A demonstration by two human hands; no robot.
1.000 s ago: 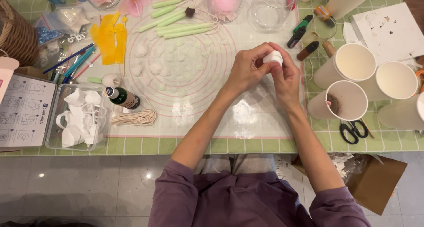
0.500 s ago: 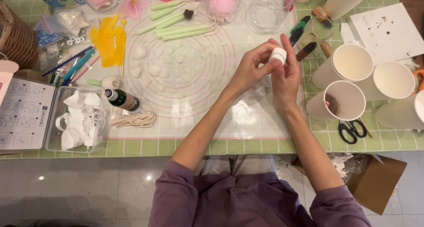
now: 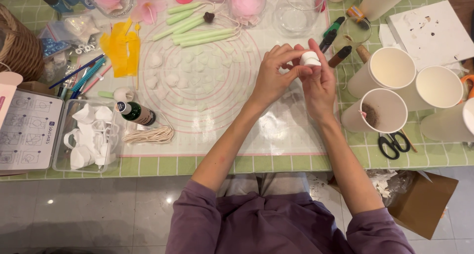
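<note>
Both hands are raised over a clear work mat (image 3: 207,111) printed with pink circles. Between them sits a small white lump of clay (image 3: 310,60), thick and round. My left hand (image 3: 273,76) pinches its left side with fingertips, and my right hand (image 3: 320,83) cups it from behind and below. Several small white clay petals (image 3: 170,78) lie on the mat to the left of the hands.
Pale green clay stems (image 3: 197,29) lie at the mat's top. Paper cups (image 3: 390,88) and scissors (image 3: 392,144) stand right. A green bottle (image 3: 136,113), coiled cord (image 3: 148,134) and a clear box of white moulds (image 3: 89,135) sit left. Glass jars (image 3: 296,9) at the back.
The two hands have risen slightly toward the back of the table with the white lump, and the fingers have turned it between them.
</note>
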